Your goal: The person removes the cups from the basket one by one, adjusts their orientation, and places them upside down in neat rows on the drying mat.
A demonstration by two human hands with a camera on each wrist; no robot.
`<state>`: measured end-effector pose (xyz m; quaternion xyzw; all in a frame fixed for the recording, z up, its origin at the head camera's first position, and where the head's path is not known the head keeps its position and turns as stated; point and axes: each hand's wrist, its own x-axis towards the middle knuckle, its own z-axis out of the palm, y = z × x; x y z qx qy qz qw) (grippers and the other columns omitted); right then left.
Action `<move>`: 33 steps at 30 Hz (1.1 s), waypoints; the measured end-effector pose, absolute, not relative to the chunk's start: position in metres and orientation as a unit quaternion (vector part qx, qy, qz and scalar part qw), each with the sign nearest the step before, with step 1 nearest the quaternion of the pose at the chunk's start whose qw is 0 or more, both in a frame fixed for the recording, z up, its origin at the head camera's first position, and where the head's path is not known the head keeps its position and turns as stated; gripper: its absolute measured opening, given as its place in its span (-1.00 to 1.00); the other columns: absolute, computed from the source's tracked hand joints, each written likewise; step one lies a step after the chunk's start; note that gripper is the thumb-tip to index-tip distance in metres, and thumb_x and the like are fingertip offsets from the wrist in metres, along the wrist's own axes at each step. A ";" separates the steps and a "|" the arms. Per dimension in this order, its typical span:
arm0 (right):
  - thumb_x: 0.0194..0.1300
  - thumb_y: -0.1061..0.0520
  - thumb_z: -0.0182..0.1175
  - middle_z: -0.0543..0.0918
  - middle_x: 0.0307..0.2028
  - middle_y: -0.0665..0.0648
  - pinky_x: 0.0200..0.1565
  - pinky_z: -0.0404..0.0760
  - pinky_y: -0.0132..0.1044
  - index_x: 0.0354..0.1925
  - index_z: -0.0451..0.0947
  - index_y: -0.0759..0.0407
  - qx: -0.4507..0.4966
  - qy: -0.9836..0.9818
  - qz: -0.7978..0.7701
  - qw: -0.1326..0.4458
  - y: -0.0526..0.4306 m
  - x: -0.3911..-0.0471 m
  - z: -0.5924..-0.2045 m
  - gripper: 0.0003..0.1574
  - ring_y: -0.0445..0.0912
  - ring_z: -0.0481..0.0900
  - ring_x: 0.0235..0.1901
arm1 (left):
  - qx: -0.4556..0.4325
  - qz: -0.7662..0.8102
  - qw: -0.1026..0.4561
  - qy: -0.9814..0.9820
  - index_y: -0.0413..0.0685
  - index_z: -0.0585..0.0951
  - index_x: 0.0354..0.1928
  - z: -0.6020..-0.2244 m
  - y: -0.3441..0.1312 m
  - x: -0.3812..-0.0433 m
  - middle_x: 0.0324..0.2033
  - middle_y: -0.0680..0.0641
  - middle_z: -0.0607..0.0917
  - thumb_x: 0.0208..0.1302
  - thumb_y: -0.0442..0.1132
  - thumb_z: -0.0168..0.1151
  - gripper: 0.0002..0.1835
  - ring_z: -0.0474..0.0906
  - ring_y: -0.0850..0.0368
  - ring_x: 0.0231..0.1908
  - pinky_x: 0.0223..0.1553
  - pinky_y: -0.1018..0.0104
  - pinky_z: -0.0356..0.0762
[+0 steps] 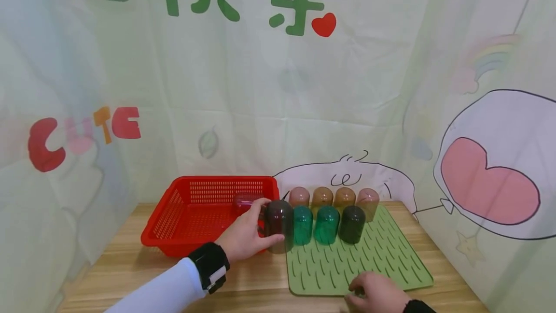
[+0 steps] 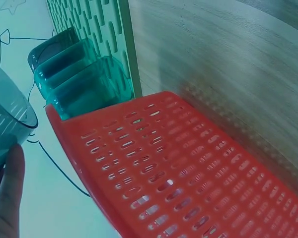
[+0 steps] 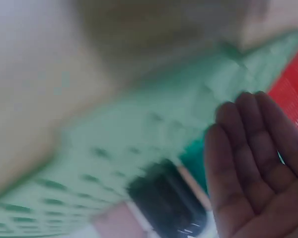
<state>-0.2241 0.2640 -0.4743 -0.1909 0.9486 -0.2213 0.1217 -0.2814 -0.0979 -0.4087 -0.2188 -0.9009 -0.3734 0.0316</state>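
My left hand point(image 1: 252, 235) grips a dark, see-through cup point(image 1: 279, 223), thumb on its near side and fingers round the far side. In the head view it overlaps the left edge of the green drying mat point(image 1: 330, 269), beside two green cups point(image 1: 302, 226). In the left wrist view, the held cup point(image 2: 7, 114) appears at the left with its rim showing. My right hand point(image 1: 377, 293) is over the mat's front edge with nothing in it. In the right wrist view its fingers point(image 3: 248, 144) extend loosely, near a dark cup point(image 3: 166, 198).
A red plastic basket point(image 1: 167, 206) stands left of the mat, with a pinkish-red cup point(image 1: 245, 201) lying inside. Upside down on the mat stand another dark cup point(image 1: 352, 225) and a back row of pink and amber cups point(image 1: 323, 197). Behind hangs a printed cloth point(image 1: 243, 86).
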 end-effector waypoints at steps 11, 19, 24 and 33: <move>0.46 -0.24 0.18 0.54 0.27 0.17 0.08 0.69 -0.03 0.45 0.31 -0.04 -0.173 0.880 -0.439 0.042 0.181 -0.260 -0.414 -0.27 0.11 0.62 0.17 | -0.232 -0.377 0.032 -0.896 0.19 0.19 0.41 -0.415 -0.097 -0.277 0.15 0.01 0.62 0.05 0.25 0.52 -0.02 0.63 0.03 0.07 0.00 0.06 0.74; 0.47 -0.27 0.14 0.31 0.45 0.27 0.19 0.63 0.13 0.59 0.02 -0.17 -0.185 0.830 -0.516 0.104 0.143 -0.278 -0.402 -0.10 0.28 0.49 0.32 | -0.246 -0.370 0.027 -0.896 0.18 0.19 0.43 -0.416 -0.095 -0.275 0.18 -0.01 0.58 0.07 0.29 0.49 -0.01 0.62 0.05 0.06 -0.02 0.11 0.75; 0.41 -0.31 0.20 0.36 0.40 0.26 0.14 0.65 0.17 0.57 0.07 -0.26 -0.187 0.840 -0.500 0.100 0.133 -0.280 -0.398 -0.08 0.31 0.50 0.29 | -0.251 -0.366 0.027 -0.896 0.16 0.19 0.43 -0.418 -0.095 -0.275 0.23 -0.04 0.56 0.08 0.27 0.49 -0.02 0.64 0.03 0.09 0.03 0.07 0.72; 0.34 -0.30 0.27 0.49 0.33 0.24 0.10 0.66 0.18 0.50 0.24 -0.18 -0.203 0.861 -0.461 0.069 0.125 -0.278 -0.398 -0.12 0.26 0.55 0.23 | -0.263 -0.364 0.040 -0.893 0.12 0.20 0.41 -0.419 -0.094 -0.275 0.21 -0.04 0.57 0.10 0.25 0.49 -0.05 0.65 0.03 0.10 0.09 0.04 0.69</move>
